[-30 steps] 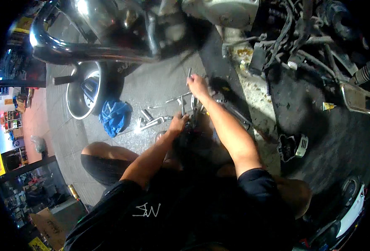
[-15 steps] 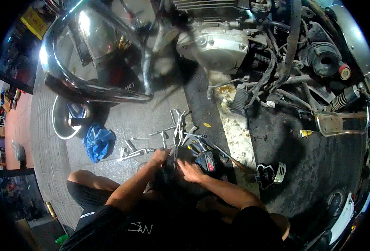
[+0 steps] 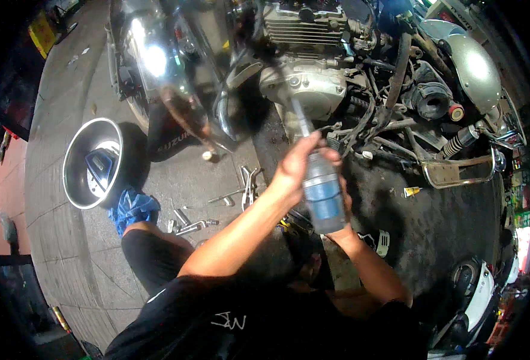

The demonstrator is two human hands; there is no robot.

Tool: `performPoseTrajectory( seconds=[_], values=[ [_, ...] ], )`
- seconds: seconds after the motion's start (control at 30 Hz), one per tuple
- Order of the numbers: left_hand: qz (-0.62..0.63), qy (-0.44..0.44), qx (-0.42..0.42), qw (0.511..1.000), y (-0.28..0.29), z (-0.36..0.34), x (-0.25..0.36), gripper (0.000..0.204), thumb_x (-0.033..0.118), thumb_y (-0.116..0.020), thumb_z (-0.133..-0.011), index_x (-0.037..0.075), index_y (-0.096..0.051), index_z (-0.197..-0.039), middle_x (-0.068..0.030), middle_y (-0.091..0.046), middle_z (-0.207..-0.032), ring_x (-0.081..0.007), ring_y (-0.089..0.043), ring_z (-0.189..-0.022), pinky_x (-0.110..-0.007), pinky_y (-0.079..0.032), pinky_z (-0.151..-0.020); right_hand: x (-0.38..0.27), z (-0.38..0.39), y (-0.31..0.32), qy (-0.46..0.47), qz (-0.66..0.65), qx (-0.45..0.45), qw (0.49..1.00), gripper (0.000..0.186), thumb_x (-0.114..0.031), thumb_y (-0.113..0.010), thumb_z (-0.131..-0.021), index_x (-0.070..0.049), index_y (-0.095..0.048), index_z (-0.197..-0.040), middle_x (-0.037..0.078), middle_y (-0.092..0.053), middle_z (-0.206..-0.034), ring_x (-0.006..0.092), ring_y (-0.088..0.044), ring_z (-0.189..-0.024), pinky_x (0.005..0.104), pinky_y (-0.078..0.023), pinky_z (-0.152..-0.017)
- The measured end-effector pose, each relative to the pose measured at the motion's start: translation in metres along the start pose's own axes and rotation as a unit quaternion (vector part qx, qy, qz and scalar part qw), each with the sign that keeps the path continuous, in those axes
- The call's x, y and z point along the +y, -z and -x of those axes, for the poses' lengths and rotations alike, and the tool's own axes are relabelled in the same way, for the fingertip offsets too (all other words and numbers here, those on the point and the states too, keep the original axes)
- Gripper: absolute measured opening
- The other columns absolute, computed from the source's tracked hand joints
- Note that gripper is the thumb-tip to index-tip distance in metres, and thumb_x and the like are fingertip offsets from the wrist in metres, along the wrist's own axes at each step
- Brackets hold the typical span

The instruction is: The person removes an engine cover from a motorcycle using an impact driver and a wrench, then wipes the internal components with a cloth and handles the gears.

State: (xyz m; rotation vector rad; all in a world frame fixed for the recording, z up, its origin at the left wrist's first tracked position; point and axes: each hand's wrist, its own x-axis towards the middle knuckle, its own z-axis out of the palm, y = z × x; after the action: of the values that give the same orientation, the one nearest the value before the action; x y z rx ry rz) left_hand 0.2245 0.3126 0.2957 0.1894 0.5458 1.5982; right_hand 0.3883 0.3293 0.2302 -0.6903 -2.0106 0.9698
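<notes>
My left hand is closed round the upper part of a grey and blue power tool. My right hand grips it lower down, mostly hidden behind its body. A long, slightly blurred metal bit points up from the tool toward the motorcycle's silver engine; whether its tip touches is unclear. Below and left lie silver tools, among them a forked tool, T-handle wrenches and an L-shaped wrench.
A steel bowl holding a blue-black part stands left, beside a blue cloth. Chrome bodywork rises above. Right are a metal step bracket, a small yellow tube, a loose cover and a white scooter panel.
Both my hands have come up from the tools on the floor, now holding the power tool toward the engine. The view has shifted to show more of the engine.
</notes>
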Motion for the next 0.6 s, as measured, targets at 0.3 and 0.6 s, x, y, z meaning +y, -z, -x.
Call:
performPoseTrajectory(
  seconds=[0.3,0.6],
  values=[
    [-0.067,0.100,-0.081,0.989,-0.047,-0.054,-0.012,0.027,0.030,-0.049,-0.099,0.002,-0.048,-0.101,-0.0151,-0.067,-0.080,-0.0263,-0.068,-0.070,-0.036,-0.057,-0.061,-0.003,-0.006,-0.007,0.015,0.149,0.222,0.963,0.047,-0.009,-0.070,-0.084,-0.001,-0.052,-0.126,0.011,-0.058,-0.121,0.0244,-0.056,-0.107,0.0380,-0.045,-0.094],
    [-0.033,0.132,-0.102,0.985,-0.006,-0.077,-0.003,0.024,0.029,-0.053,-0.097,0.005,-0.054,-0.097,-0.0101,-0.065,-0.077,-0.0250,-0.067,-0.069,-0.036,-0.057,-0.064,0.026,-0.016,-0.030,0.018,0.073,0.208,0.975,0.047,-0.011,-0.070,-0.083,-0.001,-0.051,-0.125,0.015,-0.058,-0.119,0.0280,-0.057,-0.106,0.0395,-0.045,-0.092]
  ],
)
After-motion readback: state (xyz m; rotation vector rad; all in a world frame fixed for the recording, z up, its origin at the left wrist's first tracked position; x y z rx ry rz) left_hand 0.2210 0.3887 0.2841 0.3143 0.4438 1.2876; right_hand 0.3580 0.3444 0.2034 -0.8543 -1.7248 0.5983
